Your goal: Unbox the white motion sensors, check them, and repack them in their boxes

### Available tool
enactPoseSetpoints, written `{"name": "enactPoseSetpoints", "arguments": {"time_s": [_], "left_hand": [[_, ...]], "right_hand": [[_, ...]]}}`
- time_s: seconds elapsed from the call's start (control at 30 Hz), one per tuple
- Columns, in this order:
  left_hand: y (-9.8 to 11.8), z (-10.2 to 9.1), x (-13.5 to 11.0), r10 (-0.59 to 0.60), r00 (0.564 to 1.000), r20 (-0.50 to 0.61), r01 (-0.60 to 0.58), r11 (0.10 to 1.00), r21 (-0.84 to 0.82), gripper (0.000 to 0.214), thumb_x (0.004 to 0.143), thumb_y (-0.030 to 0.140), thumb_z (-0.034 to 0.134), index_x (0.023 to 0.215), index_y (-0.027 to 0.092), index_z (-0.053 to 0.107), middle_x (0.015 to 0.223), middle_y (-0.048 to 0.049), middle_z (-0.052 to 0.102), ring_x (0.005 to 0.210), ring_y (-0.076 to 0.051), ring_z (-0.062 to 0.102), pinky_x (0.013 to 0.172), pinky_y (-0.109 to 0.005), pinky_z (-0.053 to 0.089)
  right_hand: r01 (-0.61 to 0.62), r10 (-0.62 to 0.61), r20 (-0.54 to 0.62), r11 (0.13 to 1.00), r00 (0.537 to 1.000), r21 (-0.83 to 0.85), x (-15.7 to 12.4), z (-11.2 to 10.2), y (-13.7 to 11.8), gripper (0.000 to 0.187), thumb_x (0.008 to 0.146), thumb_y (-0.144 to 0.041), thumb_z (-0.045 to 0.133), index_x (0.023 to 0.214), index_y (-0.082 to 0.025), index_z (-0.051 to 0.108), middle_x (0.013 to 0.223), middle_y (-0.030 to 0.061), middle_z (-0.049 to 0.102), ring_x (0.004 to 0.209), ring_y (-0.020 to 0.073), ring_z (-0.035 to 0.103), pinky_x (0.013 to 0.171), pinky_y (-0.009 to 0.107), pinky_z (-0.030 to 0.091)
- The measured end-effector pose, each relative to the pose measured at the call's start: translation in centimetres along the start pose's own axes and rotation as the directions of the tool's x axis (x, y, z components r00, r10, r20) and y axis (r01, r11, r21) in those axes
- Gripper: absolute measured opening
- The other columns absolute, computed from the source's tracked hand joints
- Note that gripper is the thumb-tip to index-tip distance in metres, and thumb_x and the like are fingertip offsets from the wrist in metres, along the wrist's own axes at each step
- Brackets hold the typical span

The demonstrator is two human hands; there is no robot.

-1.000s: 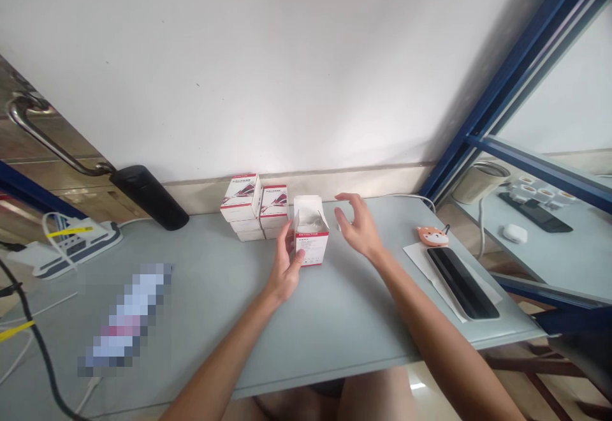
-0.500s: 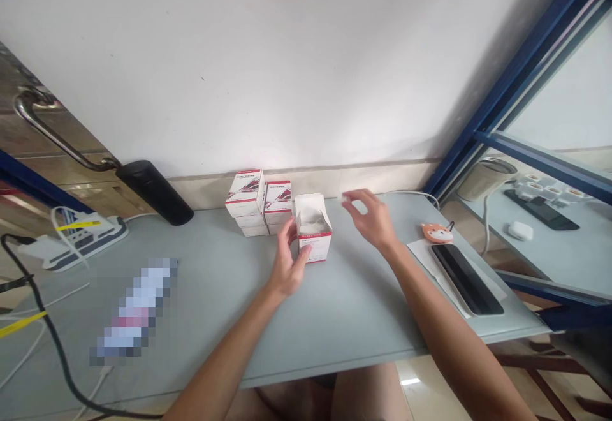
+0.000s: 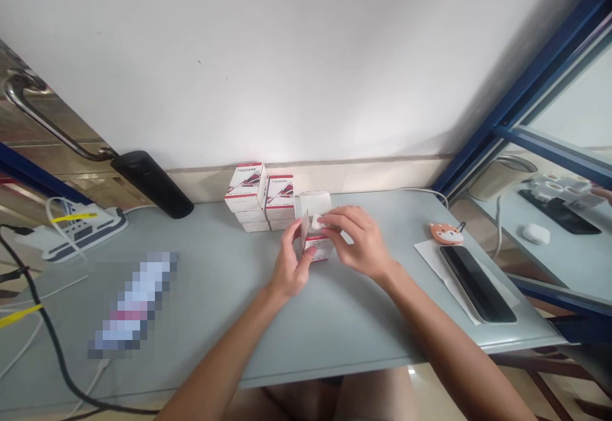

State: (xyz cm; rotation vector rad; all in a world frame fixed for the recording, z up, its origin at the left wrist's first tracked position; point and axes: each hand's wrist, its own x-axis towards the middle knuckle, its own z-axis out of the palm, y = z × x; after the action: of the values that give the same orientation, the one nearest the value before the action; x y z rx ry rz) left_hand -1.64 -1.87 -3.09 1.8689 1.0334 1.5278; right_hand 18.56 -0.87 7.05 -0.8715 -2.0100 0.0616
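A small white and red carton (image 3: 316, 252) stands upright on the desk, its lid flap raised at the back and a side flap turned up. My left hand (image 3: 289, 268) grips the carton's left side, with the thumb on its front face. Over the carton's mouth, my right hand (image 3: 361, 242) pinches a small white piece (image 3: 316, 221), too small to name; its fingers cover part of the opening. Just left of the carton, closed boxes of the same print (image 3: 246, 188) are stacked against the wall, one column taller than the other.
A black cylinder (image 3: 153, 185) lies by the wall at the left, near a power strip (image 3: 86, 236) and cables. A blurred-out phone (image 3: 136, 303) lies at the front left. On the right are a black phone (image 3: 478, 284) on white paper and an orange animal-face pouch (image 3: 447, 234).
My right hand has moved left and down from the open air to the carton's mouth, carrying the small white piece. My left hand stays on the carton, and a side flap now stands up.
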Motion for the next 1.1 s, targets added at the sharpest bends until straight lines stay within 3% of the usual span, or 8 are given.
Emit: {"name": "enactPoseSetpoints", "arguments": {"time_s": [0.17, 0.4, 0.57, 0.67, 0.77, 0.9, 0.97, 1.1], "left_hand": [[0.4, -0.3, 0.4, 0.105, 0.994, 0.041, -0.106, 0.994, 0.029, 0.060, 0.106, 0.038, 0.055, 0.160, 0.029, 0.030, 0.157, -0.0159, 0.048, 0.145, -0.031, 0.051, 0.119, -0.055, 0.042], [1.5, -1.0, 1.4, 0.216, 0.972, 0.094, -0.223, 0.973, 0.064, 0.053, 0.107, 0.032, 0.053, 0.156, 0.027, 0.035, 0.147, -0.0161, 0.055, 0.136, -0.031, 0.057, 0.112, -0.054, 0.050], [2.0, -1.3, 1.8, 0.274, 0.952, 0.133, -0.290, 0.949, 0.119, 0.054, 0.107, 0.026, 0.049, 0.158, 0.029, 0.032, 0.147, -0.0167, 0.055, 0.134, -0.031, 0.059, 0.106, -0.052, 0.054], [2.0, -1.5, 1.8, 0.255, 0.956, 0.143, -0.274, 0.952, 0.136, 0.053, 0.106, 0.025, 0.050, 0.157, 0.029, 0.034, 0.145, -0.0161, 0.056, 0.131, -0.030, 0.061, 0.105, -0.051, 0.055], [2.1, -1.7, 1.8, 0.179, 0.969, 0.171, -0.208, 0.964, 0.168, 0.049, 0.105, 0.026, 0.049, 0.153, 0.030, 0.043, 0.144, -0.0145, 0.057, 0.127, -0.030, 0.063, 0.104, -0.050, 0.056], [2.5, -1.8, 1.8, 0.074, 0.971, 0.227, -0.130, 0.962, 0.241, 0.044, 0.104, 0.025, 0.047, 0.147, 0.032, 0.053, 0.144, -0.0129, 0.056, 0.123, -0.030, 0.066, 0.100, -0.049, 0.058], [2.6, -1.8, 1.7, 0.067, 0.967, 0.247, -0.133, 0.956, 0.263, 0.046, 0.104, 0.025, 0.046, 0.149, 0.033, 0.052, 0.146, -0.0127, 0.054, 0.122, -0.030, 0.066, 0.100, -0.049, 0.058], [2.4, -1.7, 1.7, 0.116, 0.968, 0.223, -0.170, 0.956, 0.238, 0.051, 0.107, 0.024, 0.041, 0.156, 0.036, 0.044, 0.148, -0.0129, 0.048, 0.127, -0.028, 0.063, 0.101, -0.046, 0.057]], "right_hand": [[0.003, -0.006, 0.059, 0.999, 0.998, 0.054, 0.7, -0.7, -0.9, 0.020, 0.103, -0.021, 0.057, 0.112, -0.030, 0.072, 0.108, 0.0020, 0.079, 0.096, 0.0230, 0.069, 0.088, 0.043, 0.052], [-0.113, 0.123, -0.084, 0.987, 0.989, 0.110, -0.1, 1.1, -2.2, 0.020, 0.099, -0.024, 0.061, 0.114, -0.031, 0.071, 0.094, 0.0017, 0.078, 0.098, 0.0257, 0.068, 0.086, 0.045, 0.050], [-0.212, 0.228, -0.128, 0.969, 0.965, 0.130, -0.2, 1.3, -2.8, 0.016, 0.096, -0.027, 0.064, 0.110, -0.032, 0.071, 0.102, 0.0029, 0.078, 0.098, 0.0273, 0.068, 0.093, 0.051, 0.050], [-0.310, 0.333, -0.078, 0.926, 0.940, 0.216, 0.1, 1.0, -2.9, 0.014, 0.096, -0.031, 0.067, 0.108, -0.032, 0.073, 0.106, 0.0045, 0.076, 0.102, 0.0273, 0.067, 0.096, 0.051, 0.052], [-0.378, 0.410, -0.021, 0.860, 0.912, 0.343, 0.4, 0.8, -2.7, 0.011, 0.095, -0.034, 0.070, 0.104, -0.031, 0.076, 0.106, 0.0046, 0.075, 0.104, 0.0260, 0.065, 0.089, 0.045, 0.057], [-0.455, 0.479, 0.032, 0.808, 0.877, 0.375, 0.5, 0.3, -2.5, 0.010, 0.093, -0.036, 0.074, 0.101, -0.031, 0.077, 0.103, 0.0040, 0.074, 0.102, 0.0252, 0.063, 0.084, 0.040, 0.059], [-0.452, 0.458, 0.078, 0.811, 0.886, 0.372, 0.4, 0.0, -2.3, 0.015, 0.093, -0.037, 0.074, 0.107, -0.032, 0.075, 0.110, 0.0035, 0.074, 0.106, 0.0250, 0.063, 0.089, 0.040, 0.059], [-0.347, 0.327, 0.122, 0.840, 0.937, 0.418, 0.5, -0.7, -0.7, 0.053, 0.096, -0.048, 0.068, 0.145, -0.033, 0.053, 0.149, 0.0066, 0.058, 0.115, 0.0248, 0.061, 0.097, 0.042, 0.058]]}}
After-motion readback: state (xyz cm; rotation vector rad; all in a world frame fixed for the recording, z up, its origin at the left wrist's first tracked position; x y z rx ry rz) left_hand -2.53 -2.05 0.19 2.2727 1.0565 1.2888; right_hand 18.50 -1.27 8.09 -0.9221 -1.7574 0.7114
